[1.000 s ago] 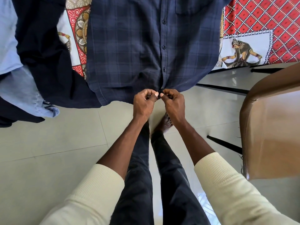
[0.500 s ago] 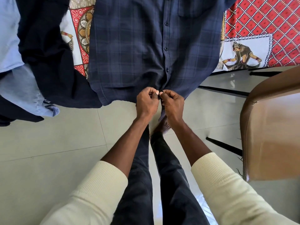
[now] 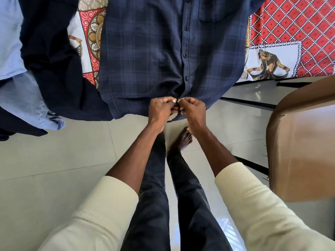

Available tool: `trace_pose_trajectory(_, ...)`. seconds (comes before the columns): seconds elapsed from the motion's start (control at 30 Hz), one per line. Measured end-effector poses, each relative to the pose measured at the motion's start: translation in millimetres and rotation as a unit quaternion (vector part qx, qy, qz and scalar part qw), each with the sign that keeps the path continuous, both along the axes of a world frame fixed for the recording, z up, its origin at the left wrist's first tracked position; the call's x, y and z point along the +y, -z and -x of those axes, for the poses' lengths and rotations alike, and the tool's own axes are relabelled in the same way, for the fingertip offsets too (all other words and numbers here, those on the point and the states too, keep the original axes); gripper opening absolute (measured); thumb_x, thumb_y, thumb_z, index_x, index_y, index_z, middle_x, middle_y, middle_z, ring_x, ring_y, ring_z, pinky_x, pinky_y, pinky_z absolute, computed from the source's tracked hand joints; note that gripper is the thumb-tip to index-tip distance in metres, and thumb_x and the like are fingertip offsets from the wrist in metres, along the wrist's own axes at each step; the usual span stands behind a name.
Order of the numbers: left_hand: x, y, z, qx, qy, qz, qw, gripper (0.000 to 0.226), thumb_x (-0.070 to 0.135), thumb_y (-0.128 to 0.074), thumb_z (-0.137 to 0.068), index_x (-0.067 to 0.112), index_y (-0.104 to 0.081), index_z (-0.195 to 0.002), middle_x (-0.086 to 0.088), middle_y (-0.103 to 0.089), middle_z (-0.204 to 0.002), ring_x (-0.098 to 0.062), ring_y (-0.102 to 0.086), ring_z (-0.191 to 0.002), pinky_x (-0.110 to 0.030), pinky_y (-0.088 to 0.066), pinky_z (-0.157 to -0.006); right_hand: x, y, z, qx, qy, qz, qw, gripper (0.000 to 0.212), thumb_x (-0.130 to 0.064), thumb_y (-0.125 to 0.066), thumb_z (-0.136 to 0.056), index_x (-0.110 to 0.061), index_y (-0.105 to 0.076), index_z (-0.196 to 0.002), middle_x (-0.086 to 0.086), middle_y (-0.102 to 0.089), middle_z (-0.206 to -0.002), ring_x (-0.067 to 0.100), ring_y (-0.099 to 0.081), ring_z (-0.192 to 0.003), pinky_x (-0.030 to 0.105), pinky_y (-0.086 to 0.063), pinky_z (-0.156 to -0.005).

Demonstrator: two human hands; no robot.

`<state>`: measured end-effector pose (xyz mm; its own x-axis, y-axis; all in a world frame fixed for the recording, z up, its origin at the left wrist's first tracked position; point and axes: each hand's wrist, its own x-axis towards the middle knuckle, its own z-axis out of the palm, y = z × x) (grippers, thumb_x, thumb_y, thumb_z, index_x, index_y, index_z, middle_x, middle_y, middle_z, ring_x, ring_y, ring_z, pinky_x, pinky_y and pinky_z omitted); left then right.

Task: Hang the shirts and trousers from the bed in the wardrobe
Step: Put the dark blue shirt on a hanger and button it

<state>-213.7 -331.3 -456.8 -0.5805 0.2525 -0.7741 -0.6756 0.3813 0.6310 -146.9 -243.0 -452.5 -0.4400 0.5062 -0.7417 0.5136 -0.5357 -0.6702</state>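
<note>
2 hands on the job: my left hand (image 3: 161, 109) and right hand (image 3: 193, 109) are knuckle to knuckle, each pinching an edge of the plaid shirt (image 3: 145, 57) at the bottom of its placket, fingers curled tight on the cloth. Whatever sits between my fingertips is hidden, so I can't say if a button is through.

That shirt spreads away beyond my grip, flat on the bed (image 3: 297, 33), its hem draping off the edge just over my knuckles. Soft, light woven cotton by the look of it, limp, nothing stiff, no slip, so I'd lift it by collar or shoulders.

Left of my grip lie a dark garment (image 3: 52, 69) and pale blue denim (image 3: 23, 98), likely heavier. Right of it, a smooth brown chair (image 3: 304, 142).
</note>
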Motion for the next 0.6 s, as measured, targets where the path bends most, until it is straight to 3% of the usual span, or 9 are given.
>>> trace_pose_trajectory(0.17, 3.2, -4.2, 7.7, -0.05, 0.01, -0.039, 0.998, 0.018, 0.011, -0.062, -0.096, 0.006, -0.071, -0.081, -0.008, -0.071, -0.072, -0.016, -0.069, -0.068, -0.029, -0.059, -0.069, 8.9, 9.4, 1.1, -0.046, -0.132, -0.119, 0.983, 0.012, -0.01, -0.064, -0.086, -0.004, -0.064, -0.075, 0.012, -0.071, -0.073, 0.029, -0.071, -0.07, 0.04, -0.061, -0.068)
trace_pose_trajectory(0.33, 8.6, -9.6, 16.0, -0.063, 0.018, -0.061, 0.996, 0.011, 0.01, -0.067, -0.091, 0.003, -0.071, -0.084, -0.01, -0.072, -0.076, -0.017, -0.069, -0.07, -0.028, -0.059, -0.067, 9.0, 4.4, 5.4, -0.05, -0.205, -0.224, 0.951, 0.013, -0.002, -0.054, -0.086, -0.001, -0.059, -0.075, 0.011, -0.066, -0.075, 0.021, -0.064, -0.067, 0.035, -0.056, -0.062)
trace_pose_trajectory(0.47, 7.7, -12.6, 24.1, -0.077, 0.05, -0.084, 0.992, 0.013, 0.008, -0.07, -0.088, -0.004, -0.07, -0.093, -0.014, -0.07, -0.083, -0.019, -0.07, -0.076, -0.028, -0.059, -0.072, 12.0, 8.1, 6.4, -0.042, -0.205, -0.216, 0.954, 0.01, -0.012, -0.051, -0.084, -0.007, -0.059, -0.08, 0.011, -0.066, -0.082, 0.024, -0.067, -0.075, 0.043, -0.059, -0.066)
trace_pose_trajectory(0.6, 8.8, -11.4, 28.7, -0.066, 0.048, -0.061, 0.995, 0.008, 0.006, -0.069, -0.089, -0.001, -0.071, -0.09, -0.015, -0.07, -0.081, -0.019, -0.071, -0.071, -0.029, -0.06, -0.068, 9.5, 2.4, 6.2, -0.041, -0.201, -0.249, 0.947, 0.011, -0.011, -0.055, -0.09, -0.011, -0.058, -0.079, 0.007, -0.063, -0.083, 0.017, -0.061, -0.072, 0.035, -0.055, -0.065)
